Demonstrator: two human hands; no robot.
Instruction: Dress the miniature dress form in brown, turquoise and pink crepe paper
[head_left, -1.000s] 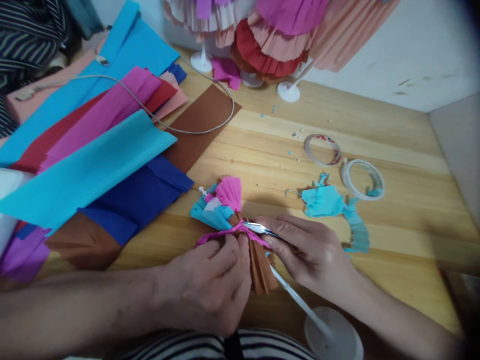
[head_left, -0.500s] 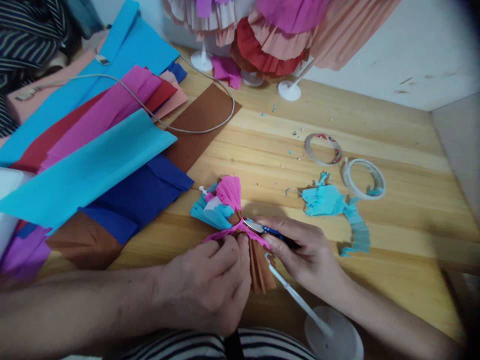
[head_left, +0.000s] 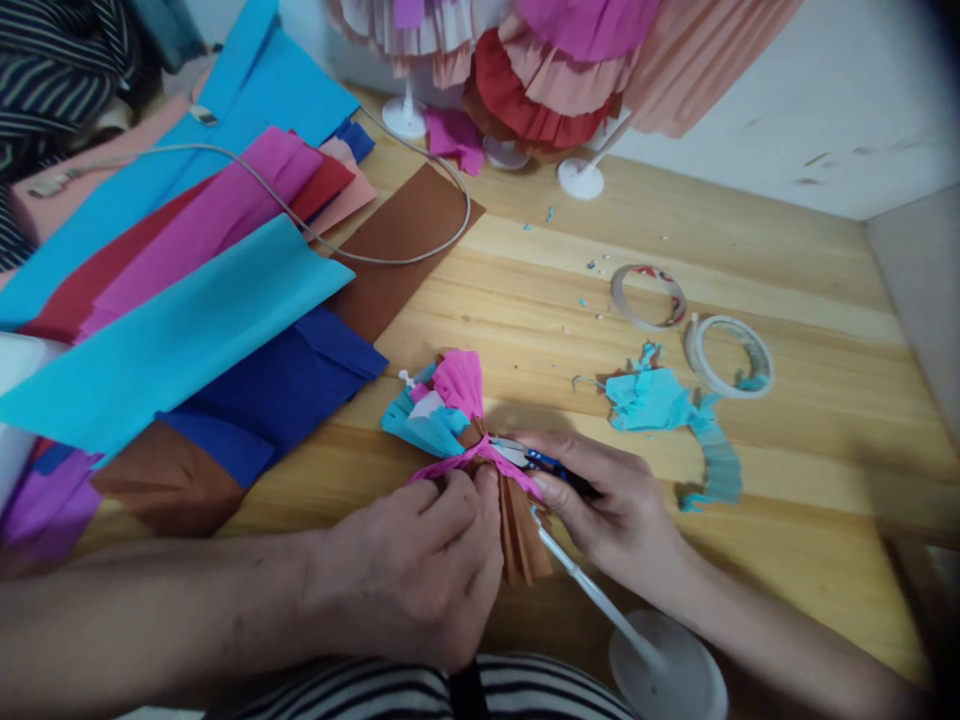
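Note:
A small figure dressed in crepe paper, with a pink and light blue top point(head_left: 459, 385) and a pleated brown skirt point(head_left: 521, 545), lies between my hands. A pink strip point(head_left: 450, 462) crosses its waist. My left hand point(head_left: 431, 560) pinches the paper just below the waist, its fingers bent together. In my right hand point(head_left: 600, 485) are small scissors point(head_left: 544, 462) with dark blue handles, their blades at the waist beside the pink strip. A white stand point(head_left: 592, 592) with a round base runs out from under the skirt.
Coloured paper sheets point(head_left: 180, 330) and a grey cable point(head_left: 390, 262) cover the left side. Two tape rolls point(head_left: 761, 350) and light blue scraps point(head_left: 649, 400) lie at the right. Ruffled paper dresses on white stands point(head_left: 581, 178) are at the back. A striped garment shows upper left.
The scissor blades have opened a little at the waist, by the pink strip. Both hands stay in nearly the same place.

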